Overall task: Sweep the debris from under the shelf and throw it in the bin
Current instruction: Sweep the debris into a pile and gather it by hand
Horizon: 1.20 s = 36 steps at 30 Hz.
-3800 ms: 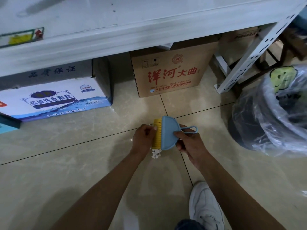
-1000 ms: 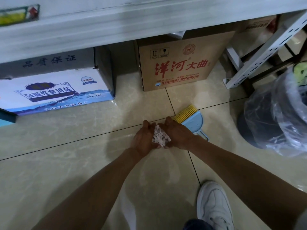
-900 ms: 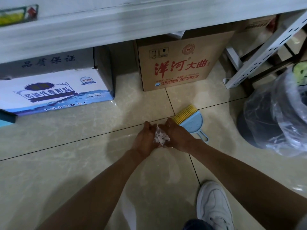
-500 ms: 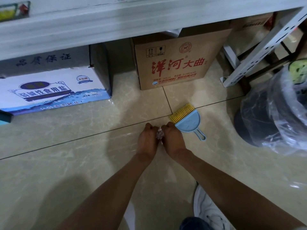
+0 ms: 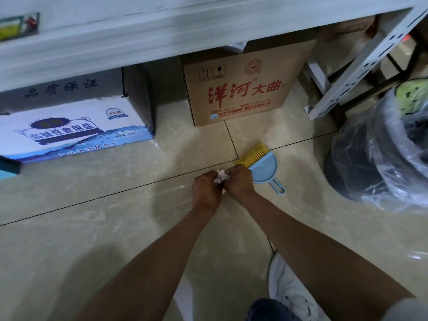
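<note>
Glossy beige floor tiles (image 5: 92, 228) with dark grout lines fill the room's lower view. A white shelf (image 5: 162, 31) runs across the top; beneath it stand a white-and-blue salt carton (image 5: 69, 130) and a brown cardboard box (image 5: 243, 89) with red characters. The left hand (image 5: 206, 191) and right hand (image 5: 238, 181) meet low over the floor, each grip pressed together on a wad of white debris (image 5: 221, 177) between them. Just beside the right hand lies a blue dustpan (image 5: 264, 170) with a yellow brush (image 5: 252, 155). A plastic-lined bin (image 5: 382, 147) stands at the right, a white shoe (image 5: 291, 290) below.
</note>
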Available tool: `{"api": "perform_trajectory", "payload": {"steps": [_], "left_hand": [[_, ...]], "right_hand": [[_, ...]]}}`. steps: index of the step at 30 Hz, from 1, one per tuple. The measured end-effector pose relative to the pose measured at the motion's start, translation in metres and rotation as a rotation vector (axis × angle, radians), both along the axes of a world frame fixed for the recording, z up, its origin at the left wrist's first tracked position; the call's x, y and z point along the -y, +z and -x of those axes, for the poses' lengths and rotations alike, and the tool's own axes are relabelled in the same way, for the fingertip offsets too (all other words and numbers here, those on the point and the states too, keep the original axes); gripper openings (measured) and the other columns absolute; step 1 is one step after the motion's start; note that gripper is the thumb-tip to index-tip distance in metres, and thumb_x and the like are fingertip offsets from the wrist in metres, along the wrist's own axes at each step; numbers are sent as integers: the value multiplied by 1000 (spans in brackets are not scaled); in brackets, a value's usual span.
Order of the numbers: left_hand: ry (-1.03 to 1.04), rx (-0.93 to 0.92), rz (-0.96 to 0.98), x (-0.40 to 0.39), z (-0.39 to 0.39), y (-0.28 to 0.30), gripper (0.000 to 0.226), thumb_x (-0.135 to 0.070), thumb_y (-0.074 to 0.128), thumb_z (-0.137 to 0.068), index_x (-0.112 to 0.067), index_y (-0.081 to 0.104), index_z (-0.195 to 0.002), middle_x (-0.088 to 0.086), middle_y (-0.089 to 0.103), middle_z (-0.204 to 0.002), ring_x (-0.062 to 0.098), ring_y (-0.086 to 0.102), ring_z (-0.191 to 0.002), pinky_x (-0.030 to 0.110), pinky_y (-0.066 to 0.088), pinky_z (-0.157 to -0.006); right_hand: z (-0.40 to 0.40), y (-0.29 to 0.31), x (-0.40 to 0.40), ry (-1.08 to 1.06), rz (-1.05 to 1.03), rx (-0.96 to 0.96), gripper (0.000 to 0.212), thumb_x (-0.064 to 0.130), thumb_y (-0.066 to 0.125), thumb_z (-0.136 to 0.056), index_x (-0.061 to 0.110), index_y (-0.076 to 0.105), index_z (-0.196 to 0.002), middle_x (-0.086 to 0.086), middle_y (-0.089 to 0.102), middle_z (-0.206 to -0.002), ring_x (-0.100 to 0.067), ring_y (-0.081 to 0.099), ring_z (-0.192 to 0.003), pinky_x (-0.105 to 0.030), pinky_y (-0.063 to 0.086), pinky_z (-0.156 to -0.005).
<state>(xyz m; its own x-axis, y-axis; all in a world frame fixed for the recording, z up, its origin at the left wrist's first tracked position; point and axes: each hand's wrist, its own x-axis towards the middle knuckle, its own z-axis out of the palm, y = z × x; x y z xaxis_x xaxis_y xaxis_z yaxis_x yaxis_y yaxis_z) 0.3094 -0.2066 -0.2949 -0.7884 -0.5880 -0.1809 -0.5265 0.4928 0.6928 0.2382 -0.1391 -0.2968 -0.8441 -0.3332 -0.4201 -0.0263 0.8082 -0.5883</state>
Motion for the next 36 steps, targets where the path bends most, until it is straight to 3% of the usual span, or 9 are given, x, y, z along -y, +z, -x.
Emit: {"api": "perform_trajectory", "payload": {"steps": [3,12,17,21,24,26,30,33,36], "left_hand": [[-14,0,2,5,4,8,15,-16,58,-70,-7,69,-70,18,71,-71,31,69,-70,27,42,-58],[-51,-97,60,14,31,72,4,0,71,-72,-2,70,-75,14,68,-70,15,52,-62,16,28,-51],[-111,-146,96,1,37,115,8,-3,71,-74,-10,68,-72,5,66,-69,14,54,-64,20,30,-54],[-177,-149,175,-18,48,150,5,-3,68,-77,-8,67,-75,11,72,-80,23,64,-74,24,40,-63],[-236,-229,163,-49,68,188,14,-2,67,-79,-8,73,-91,9,75,-95,20,66,-89,27,49,-73],[-277,-298,149,-74,85,213,17,1,68,-77,-9,74,-89,9,75,-90,17,66,-84,23,42,-66],[-376,-331,176,-129,124,247,12,-5,68,-76,-12,75,-83,9,75,-80,23,67,-76,34,48,-63],[-450,-351,160,-176,151,260,18,-5,68,-77,-12,76,-91,12,76,-88,27,69,-84,31,48,-67],[-488,-347,109,-221,172,260,25,-3,63,-82,-13,74,-102,10,75,-99,26,69,-93,34,55,-78]], "right_hand": [[8,7,0,-28,4,12,16,7,70,-75,-5,70,-85,-22,72,-92,-32,69,-93,-24,36,-62],[40,70,0,9,87,-66,22,13,74,-71,-2,73,-88,-17,71,-98,-29,68,-95,-21,35,-64],[43,110,-17,-30,138,-138,16,16,72,-75,1,70,-81,-19,70,-86,-24,62,-79,-22,24,-50],[47,148,-40,-93,195,-146,9,15,71,-74,8,66,-72,-7,52,-67,-18,50,-70,-24,32,-59],[60,187,-77,-122,240,-216,13,15,73,-74,2,71,-75,-8,56,-65,-17,52,-67,-23,32,-55],[71,214,-107,-159,289,-234,11,15,75,-75,5,74,-77,-7,63,-66,-14,57,-66,-21,34,-54],[93,254,-169,-271,286,-290,33,16,75,-75,16,55,-49,-4,52,-53,-15,51,-57,-24,32,-45],[109,274,-218,-359,329,-306,17,14,77,-73,7,69,-59,-10,61,-56,-19,56,-53,-30,42,-51],[126,273,-261,-431,272,-281,23,15,75,-74,11,64,-53,-8,61,-50,-21,59,-46,-37,53,-51]]}}
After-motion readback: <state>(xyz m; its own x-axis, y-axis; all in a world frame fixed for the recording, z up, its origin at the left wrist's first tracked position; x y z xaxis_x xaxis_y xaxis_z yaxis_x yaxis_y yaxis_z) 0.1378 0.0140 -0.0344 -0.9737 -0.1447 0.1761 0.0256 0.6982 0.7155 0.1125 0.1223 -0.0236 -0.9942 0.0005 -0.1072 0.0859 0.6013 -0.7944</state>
